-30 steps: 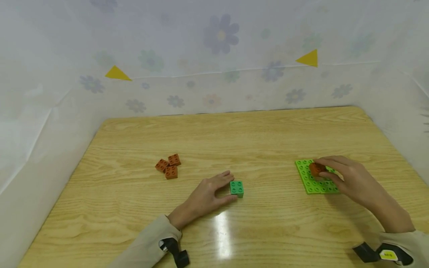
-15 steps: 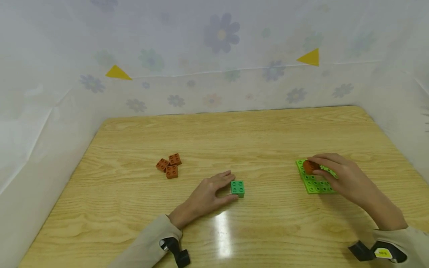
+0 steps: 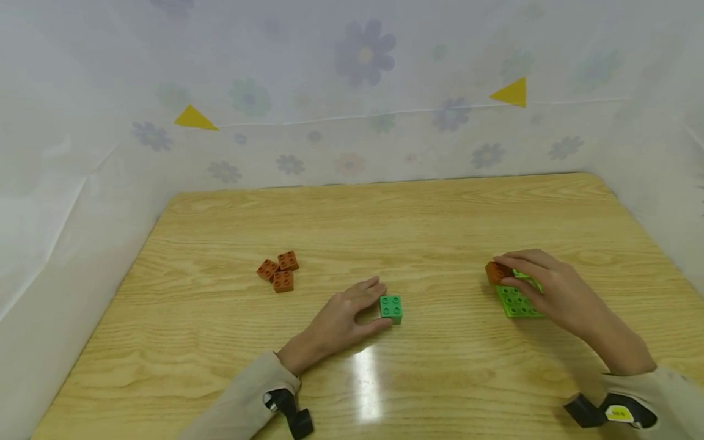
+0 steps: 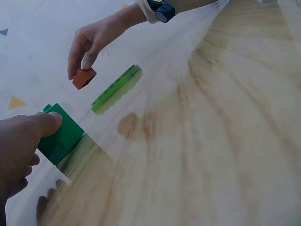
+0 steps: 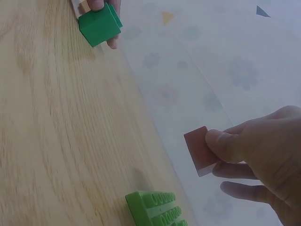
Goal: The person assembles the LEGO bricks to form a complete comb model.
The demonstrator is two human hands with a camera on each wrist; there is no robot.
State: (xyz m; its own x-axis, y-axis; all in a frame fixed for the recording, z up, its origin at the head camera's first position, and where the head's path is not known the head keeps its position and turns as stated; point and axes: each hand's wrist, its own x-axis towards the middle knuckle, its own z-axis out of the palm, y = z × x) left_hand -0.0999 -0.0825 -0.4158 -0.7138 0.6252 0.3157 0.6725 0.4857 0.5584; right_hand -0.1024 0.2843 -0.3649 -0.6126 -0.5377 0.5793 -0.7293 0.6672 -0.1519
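My left hand pinches a green toy building brick between thumb and fingers at the middle of the table. In the left wrist view the thumb lies on the side of that green brick. At the right, my right hand pinches a reddish-brown brick at its fingertips. Both side views show this brown brick raised above the level of the light green studded baseplate. From the head it overlaps the plate's far left corner, and the hand covers the plate's right part.
Three more reddish-brown bricks lie clustered on the left of the wooden table. White flowered sheeting with two yellow triangles rises behind the table and along its sides.
My right hand has moved left with the brown brick, from over the baseplate's middle to its far left corner. The left hand and green brick have stayed put.
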